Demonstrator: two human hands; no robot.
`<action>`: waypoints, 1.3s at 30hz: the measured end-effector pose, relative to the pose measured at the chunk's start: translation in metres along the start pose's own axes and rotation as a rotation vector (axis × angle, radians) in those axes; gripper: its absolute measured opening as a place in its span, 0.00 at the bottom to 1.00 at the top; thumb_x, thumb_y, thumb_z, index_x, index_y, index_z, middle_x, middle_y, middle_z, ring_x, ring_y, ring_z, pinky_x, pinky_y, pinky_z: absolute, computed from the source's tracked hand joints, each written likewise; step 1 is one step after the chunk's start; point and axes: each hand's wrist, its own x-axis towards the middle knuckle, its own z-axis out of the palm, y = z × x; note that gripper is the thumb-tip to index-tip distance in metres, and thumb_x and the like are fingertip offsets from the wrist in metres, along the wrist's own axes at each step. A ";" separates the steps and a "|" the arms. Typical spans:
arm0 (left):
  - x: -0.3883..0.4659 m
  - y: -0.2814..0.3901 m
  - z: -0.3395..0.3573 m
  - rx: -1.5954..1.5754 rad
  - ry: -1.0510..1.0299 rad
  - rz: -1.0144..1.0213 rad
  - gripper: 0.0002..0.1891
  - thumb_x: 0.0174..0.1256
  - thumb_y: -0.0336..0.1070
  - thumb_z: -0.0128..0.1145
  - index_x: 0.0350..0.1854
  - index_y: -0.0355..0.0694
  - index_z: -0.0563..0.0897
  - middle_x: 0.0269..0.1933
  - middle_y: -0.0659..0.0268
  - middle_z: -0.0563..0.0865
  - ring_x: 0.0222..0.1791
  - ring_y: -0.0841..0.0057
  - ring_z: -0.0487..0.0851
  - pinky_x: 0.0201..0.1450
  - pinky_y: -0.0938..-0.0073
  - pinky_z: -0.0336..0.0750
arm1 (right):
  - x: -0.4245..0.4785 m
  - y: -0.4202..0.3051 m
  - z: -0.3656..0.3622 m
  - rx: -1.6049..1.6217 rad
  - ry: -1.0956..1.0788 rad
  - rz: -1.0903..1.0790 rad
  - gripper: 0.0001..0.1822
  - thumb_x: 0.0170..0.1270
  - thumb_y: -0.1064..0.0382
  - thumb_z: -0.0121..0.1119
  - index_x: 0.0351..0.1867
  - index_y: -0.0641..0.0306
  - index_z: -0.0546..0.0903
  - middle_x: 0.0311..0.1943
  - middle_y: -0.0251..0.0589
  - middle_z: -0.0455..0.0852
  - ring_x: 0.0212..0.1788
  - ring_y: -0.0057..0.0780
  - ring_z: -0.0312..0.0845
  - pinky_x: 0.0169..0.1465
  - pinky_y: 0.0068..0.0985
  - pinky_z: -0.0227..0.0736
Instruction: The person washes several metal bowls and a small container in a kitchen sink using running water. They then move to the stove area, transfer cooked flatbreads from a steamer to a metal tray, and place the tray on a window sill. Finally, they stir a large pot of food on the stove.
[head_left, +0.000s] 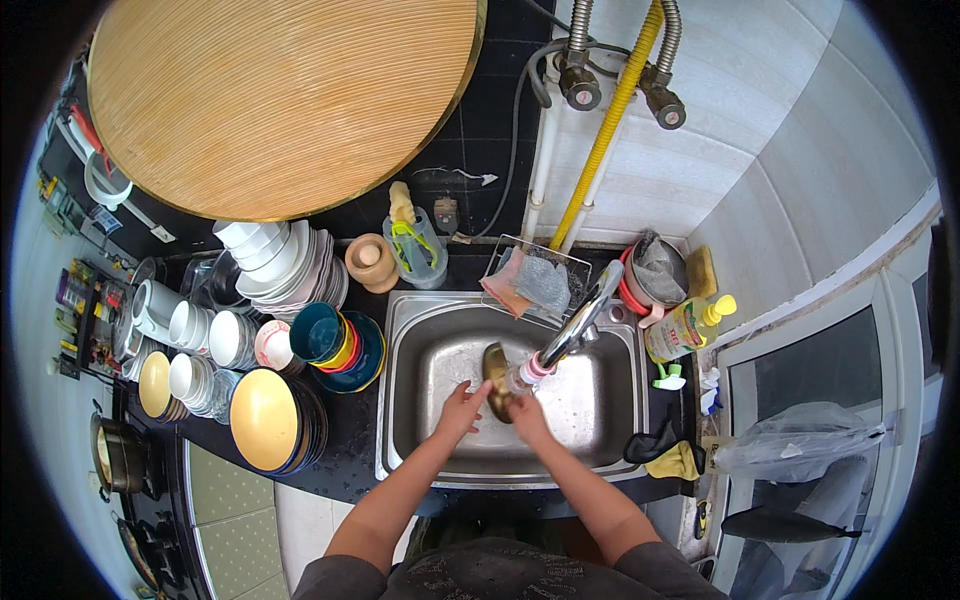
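Note:
Over the stainless steel sink (442, 450), a dark, brassy curved dish or lid (495, 379) is tilted up under the chrome faucet (577, 324), which has a pink-ringed nozzle. My right hand (529, 418) grips its lower right edge. My left hand (461, 411) is at its left side with fingers spread, the index fingertip at or very near the surface; contact there is unclear. The piece's far side is hidden behind the nozzle.
Stacked yellow plates (264, 420), blue bowls (319, 332) and white plates (304, 262) crowd the left counter. A wire rack with cloths (544, 281) sits behind the sink; a dish soap bottle (682, 328) and a black-and-yellow cloth (675, 459) are at right.

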 end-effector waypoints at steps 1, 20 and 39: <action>-0.010 0.013 0.006 -0.031 -0.016 -0.072 0.40 0.53 0.59 0.56 0.60 0.35 0.60 0.44 0.56 0.77 0.31 0.68 0.80 0.23 0.69 0.77 | -0.006 0.013 0.010 -0.143 -0.055 -0.065 0.16 0.58 0.71 0.49 0.49 0.68 0.72 0.46 0.42 0.78 0.48 0.31 0.73 0.52 0.25 0.65; 0.011 -0.078 -0.035 -0.319 -0.146 -0.123 0.18 0.66 0.32 0.40 0.58 0.42 0.59 0.49 0.53 0.76 0.38 0.59 0.82 0.29 0.63 0.82 | -0.016 0.000 -0.062 -0.121 0.081 0.061 0.38 0.53 0.55 0.62 0.61 0.68 0.57 0.54 0.49 0.71 0.43 0.32 0.76 0.45 0.25 0.72; 0.040 -0.081 -0.029 -0.199 -0.220 -0.217 0.17 0.65 0.34 0.41 0.57 0.44 0.61 0.42 0.55 0.79 0.32 0.63 0.83 0.29 0.65 0.82 | -0.031 0.002 -0.057 -0.100 0.148 0.206 0.29 0.54 0.67 0.59 0.58 0.66 0.65 0.48 0.48 0.76 0.33 0.27 0.79 0.28 0.21 0.78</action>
